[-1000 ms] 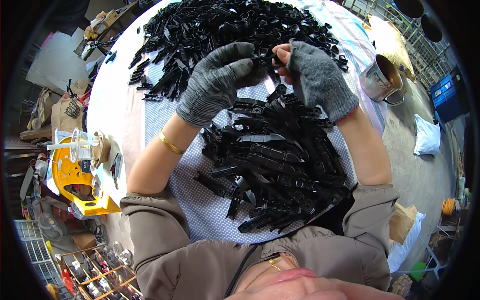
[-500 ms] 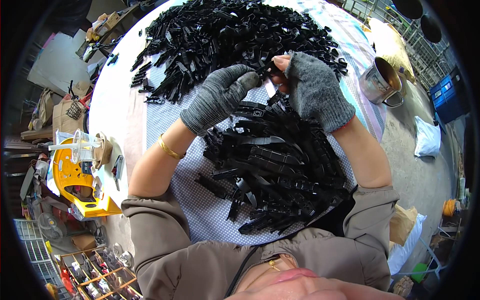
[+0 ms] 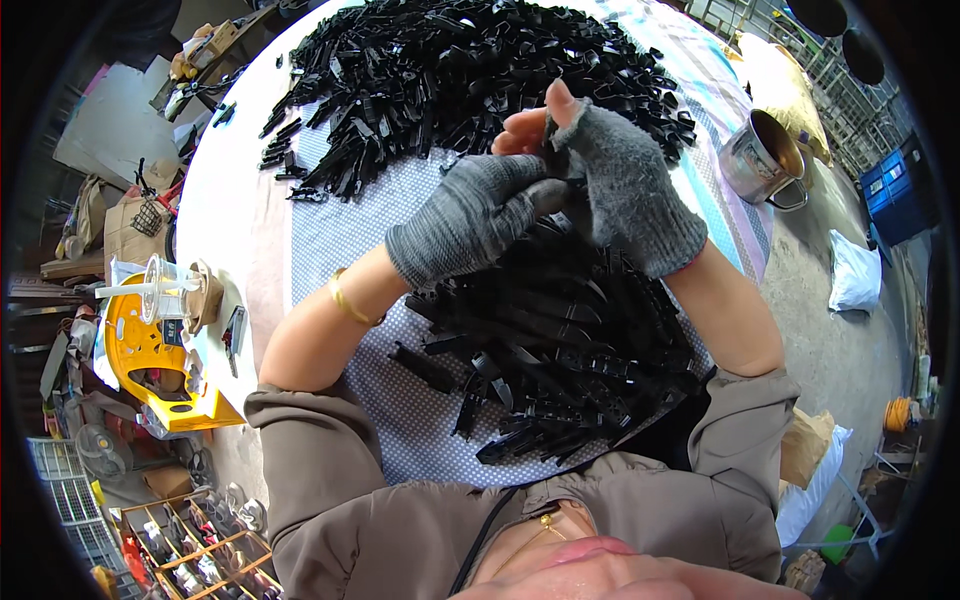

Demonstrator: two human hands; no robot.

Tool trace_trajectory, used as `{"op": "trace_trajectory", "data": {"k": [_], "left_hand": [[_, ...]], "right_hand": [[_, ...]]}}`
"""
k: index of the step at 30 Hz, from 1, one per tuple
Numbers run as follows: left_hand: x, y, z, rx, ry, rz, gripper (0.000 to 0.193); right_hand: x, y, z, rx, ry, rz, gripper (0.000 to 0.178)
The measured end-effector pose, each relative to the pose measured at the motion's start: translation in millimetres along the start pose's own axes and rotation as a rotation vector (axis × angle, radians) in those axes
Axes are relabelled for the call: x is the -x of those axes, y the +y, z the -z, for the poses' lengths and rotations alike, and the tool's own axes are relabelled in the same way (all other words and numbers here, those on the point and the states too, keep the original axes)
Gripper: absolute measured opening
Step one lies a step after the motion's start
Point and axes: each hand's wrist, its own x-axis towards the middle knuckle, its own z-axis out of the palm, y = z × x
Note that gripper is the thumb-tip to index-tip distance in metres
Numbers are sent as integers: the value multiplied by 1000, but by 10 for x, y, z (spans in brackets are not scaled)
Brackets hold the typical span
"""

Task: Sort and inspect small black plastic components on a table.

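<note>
Now both gloved hands have lifted higher in the frame, pinching one small black plastic part (image 3: pixel 553 150) between them.

Nearest, at lower centre, a heap of black plastic pieces (image 3: pixel 560 370) lies on the dotted cloth (image 3: pixel 350 240). Above it, the left hand (image 3: pixel 475 215) and right hand (image 3: pixel 625 190), close together since a second ago, are closed on the part, the right hand's bare fingertips (image 3: pixel 560 100) up; it looks like one piece being fitted or checked. Beyond, at top centre, spreads a larger black pile (image 3: pixel 450 70). A metal mug (image 3: pixel 765 160) stands at upper right, a yellow tool case (image 3: pixel 150 360) at left, on a cluttered workshop floor.
</note>
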Motion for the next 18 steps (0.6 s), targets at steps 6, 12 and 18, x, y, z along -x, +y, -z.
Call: {"op": "trace_trajectory", "data": {"k": [6,12,18], "left_hand": [[110,68,-37,-39,73,-127,26],[140,238,218,-223,-191,-207,38],[-183,-809,519,-467,297,211,28]], "right_hand": [[6,42,-46,-281,-82,-146,44],[-132,172,653,558,-119,-366,50],[-41,426,470,1275,-363,-252,22]]}}
